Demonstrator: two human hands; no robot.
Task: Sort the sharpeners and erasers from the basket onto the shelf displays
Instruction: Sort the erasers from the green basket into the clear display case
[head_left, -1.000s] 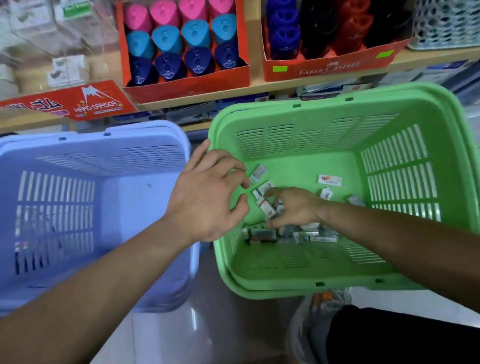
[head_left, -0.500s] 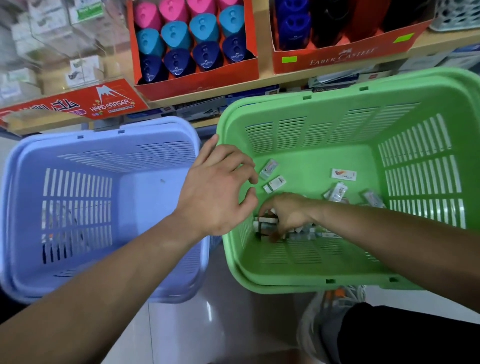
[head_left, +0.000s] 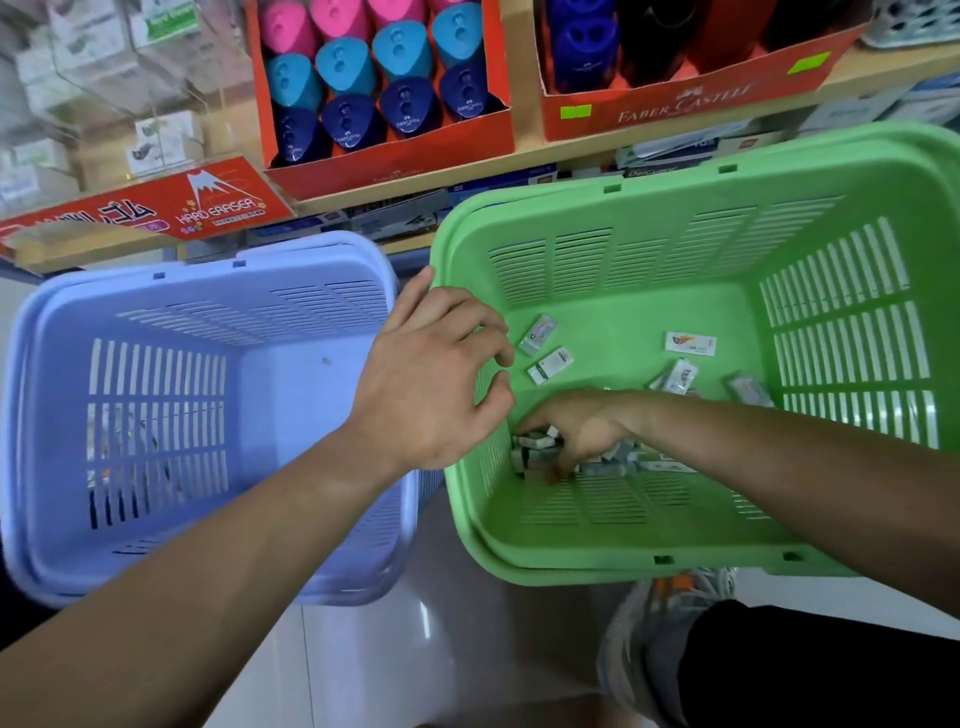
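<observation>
A green basket (head_left: 857, 551) stands on the floor with several small wrapped erasers (head_left: 549, 365) scattered on its bottom. My right hand (head_left: 576, 428) reaches deep into the basket's near left corner, fingers curled round a clump of erasers (head_left: 535, 446) heaped there. My left hand (head_left: 434, 382) hovers over the basket's left rim with fingers loosely bent, holding nothing. On the shelf above sit an orange display box of pink, teal and navy sharpeners (head_left: 384, 78) and a red hard-eraser display (head_left: 156, 213).
An empty lilac basket (head_left: 62, 519) stands to the left of the green one. A second orange Faber-Castell box (head_left: 675, 104) holds larger sharpeners. Clear plastic bins (head_left: 104, 78) fill the upper left. My shoe (head_left: 654, 639) shows on the tiled floor below.
My right hand has moved from the basket's middle down into the near left corner heap. The view shifted slightly; my left hand stayed over the rim.
</observation>
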